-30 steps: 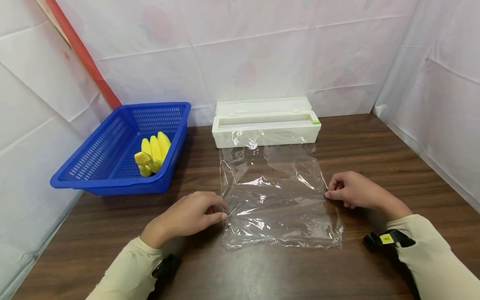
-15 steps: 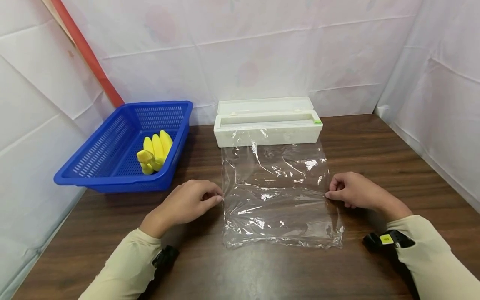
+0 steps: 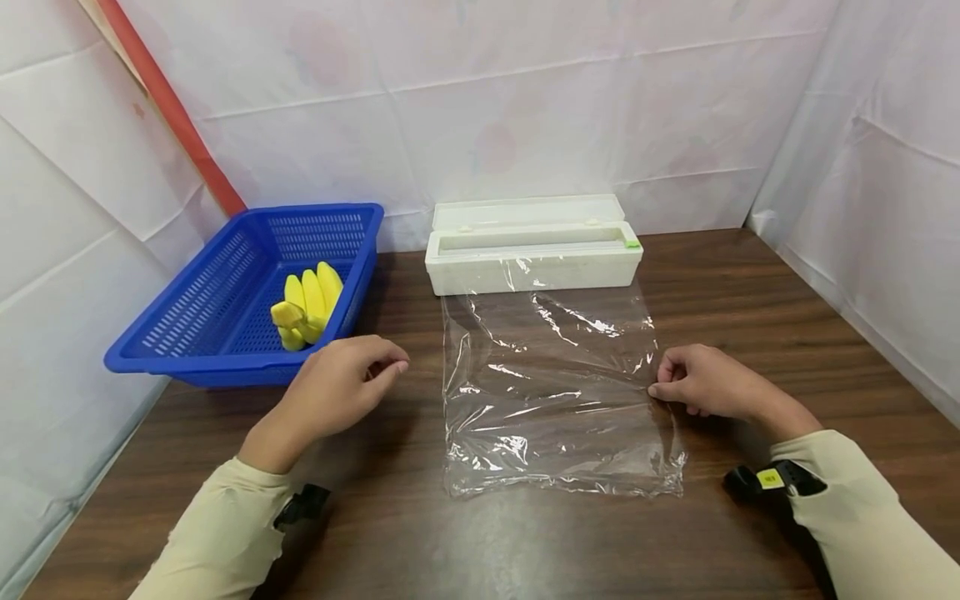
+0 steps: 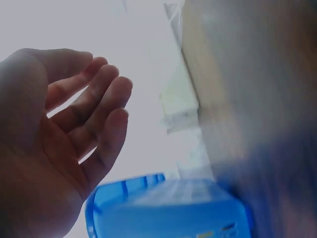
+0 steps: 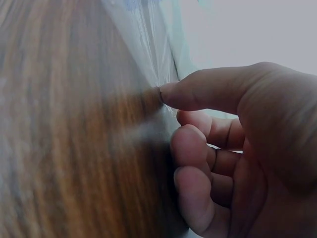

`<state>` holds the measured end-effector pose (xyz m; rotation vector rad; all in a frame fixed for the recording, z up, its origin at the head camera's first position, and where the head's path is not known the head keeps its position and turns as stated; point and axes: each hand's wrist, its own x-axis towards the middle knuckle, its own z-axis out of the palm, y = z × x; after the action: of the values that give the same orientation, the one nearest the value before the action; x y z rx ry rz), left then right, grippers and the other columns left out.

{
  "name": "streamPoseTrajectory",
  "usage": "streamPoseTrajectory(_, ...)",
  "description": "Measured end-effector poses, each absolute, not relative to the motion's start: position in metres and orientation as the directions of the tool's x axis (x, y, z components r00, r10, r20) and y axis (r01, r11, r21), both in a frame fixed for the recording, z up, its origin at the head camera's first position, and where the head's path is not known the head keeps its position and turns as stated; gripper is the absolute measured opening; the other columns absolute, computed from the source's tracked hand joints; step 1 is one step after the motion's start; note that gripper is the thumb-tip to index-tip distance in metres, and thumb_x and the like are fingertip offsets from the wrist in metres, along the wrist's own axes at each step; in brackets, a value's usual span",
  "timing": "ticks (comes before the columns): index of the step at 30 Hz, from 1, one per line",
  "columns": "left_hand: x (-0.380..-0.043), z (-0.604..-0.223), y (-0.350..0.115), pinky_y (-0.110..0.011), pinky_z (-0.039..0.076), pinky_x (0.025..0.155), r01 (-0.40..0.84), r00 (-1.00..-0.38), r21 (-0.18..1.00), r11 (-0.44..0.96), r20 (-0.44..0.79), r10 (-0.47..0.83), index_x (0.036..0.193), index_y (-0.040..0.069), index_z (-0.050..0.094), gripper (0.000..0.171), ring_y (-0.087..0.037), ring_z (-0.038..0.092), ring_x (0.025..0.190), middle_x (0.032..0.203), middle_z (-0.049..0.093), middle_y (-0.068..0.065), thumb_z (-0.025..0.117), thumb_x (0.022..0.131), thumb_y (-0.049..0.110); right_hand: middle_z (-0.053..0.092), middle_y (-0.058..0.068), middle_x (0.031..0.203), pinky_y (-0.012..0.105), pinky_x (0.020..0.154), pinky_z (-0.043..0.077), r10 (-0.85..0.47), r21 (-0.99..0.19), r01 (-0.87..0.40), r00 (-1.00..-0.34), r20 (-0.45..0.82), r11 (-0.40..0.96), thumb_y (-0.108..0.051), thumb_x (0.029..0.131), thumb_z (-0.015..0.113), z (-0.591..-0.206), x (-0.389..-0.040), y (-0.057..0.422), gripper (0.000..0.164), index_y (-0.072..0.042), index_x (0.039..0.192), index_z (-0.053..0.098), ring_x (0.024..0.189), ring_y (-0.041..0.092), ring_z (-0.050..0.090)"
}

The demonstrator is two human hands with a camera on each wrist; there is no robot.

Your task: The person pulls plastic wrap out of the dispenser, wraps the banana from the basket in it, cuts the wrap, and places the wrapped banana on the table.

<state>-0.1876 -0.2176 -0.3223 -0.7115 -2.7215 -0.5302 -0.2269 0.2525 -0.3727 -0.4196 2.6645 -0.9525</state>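
A sheet of clear plastic wrap (image 3: 555, 400) lies wrinkled over the table, running toward me from a white wrap dispenser box (image 3: 536, 271) whose lid stands up. My right hand (image 3: 705, 382) pinches the sheet's right edge between thumb and index finger; the right wrist view shows the film (image 5: 148, 44) gathered at the thumb tip (image 5: 171, 91). Away from the sheet, my left hand (image 3: 333, 392) hangs loosely curled with nothing in it, beside the near right corner of the blue basket (image 3: 217, 364). In the left wrist view its fingers (image 4: 99, 104) are relaxed and apart.
Yellow bananas (image 3: 311, 302) in a bunch lie inside the basket on the left. A green tab (image 3: 632, 244) sits at the box's right end. White sheeting (image 3: 525, 108) hangs behind and at both sides of the brown wooden table (image 3: 525, 550).
My left hand has let go of the wrap's left edge and moved left toward the basket. The right hand keeps its pinch in the same spot.
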Motion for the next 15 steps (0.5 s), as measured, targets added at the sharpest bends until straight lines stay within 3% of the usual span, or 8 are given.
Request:
streamPoseTrajectory(10,-0.188,-0.316,-0.229,-0.039,0.051,0.069,0.543,-0.771,0.244,0.803,0.523,0.363,0.095,0.015,0.076,0.005,-0.015,0.064,0.077,0.091,0.072,0.004,0.071,0.093,0.014,0.053,0.002,0.062,0.034,0.046,0.048,-0.364,-0.648,-0.182,-0.918,-0.158,0.740,-0.023,0.090,0.075,-0.373,-0.227,0.253,0.023,-0.010,0.082,0.057,0.053,0.018,0.054)
streamPoseTrajectory(15,-0.190,-0.315,-0.231,-0.035,0.049,0.064,0.562,-0.740,0.223,0.796,0.567,0.363,0.094,0.012,0.075,0.004,-0.012,0.059,0.071,0.085,0.068,0.004,0.071,0.092,0.013,0.053,0.001,0.062,0.034,0.046,0.048,-0.365,-0.638,-0.184,-0.917,-0.163,0.748,-0.023,0.091,0.074,-0.373,-0.227,0.253,0.023,-0.010,0.082,0.058,0.054,0.018,0.054)
